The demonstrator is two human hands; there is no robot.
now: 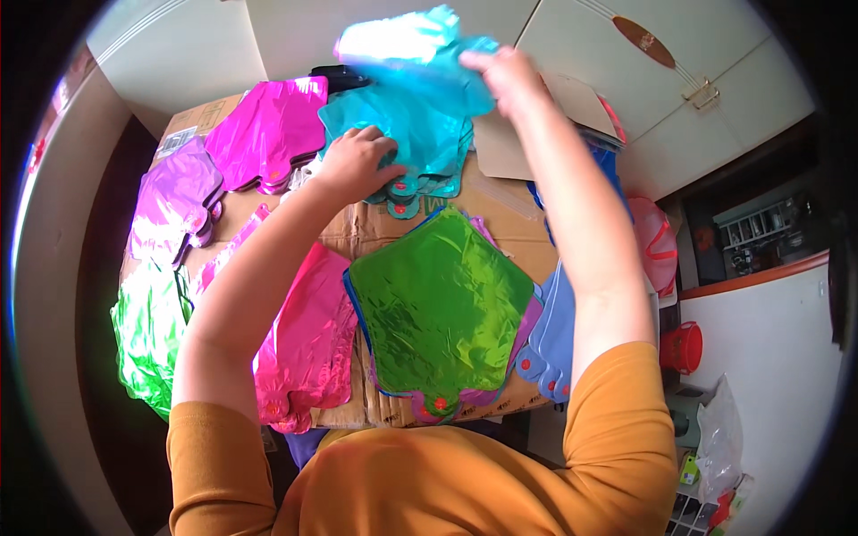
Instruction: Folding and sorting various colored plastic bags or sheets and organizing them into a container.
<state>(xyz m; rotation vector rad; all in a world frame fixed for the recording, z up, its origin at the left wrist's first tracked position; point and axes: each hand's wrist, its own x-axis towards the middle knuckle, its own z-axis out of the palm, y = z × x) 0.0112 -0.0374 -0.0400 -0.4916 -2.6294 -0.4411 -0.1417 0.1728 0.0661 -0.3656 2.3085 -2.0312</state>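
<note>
Raised at the far side, my right hand (514, 82) pinches the edge of a teal foil balloon (402, 43), flat and uninflated, lifted and blurred by motion. Below it lies a stack of teal foil balloons (411, 134) with round tabs toward me. My left hand (359, 163) rests on the left side of that stack, fingers spread and thumb apart. Nearer to me, in the middle, a green foil balloon (451, 304) tops a pile with blue and purple edges showing beneath.
Cardboard (357, 228) covers the table. Around it lie magenta (273, 125), lilac (174, 192), bright green (147, 330), pink (313, 330) and blue foil piles (556, 335). White cabinets (357, 22) stand behind; a red bucket (681, 347) is at the right.
</note>
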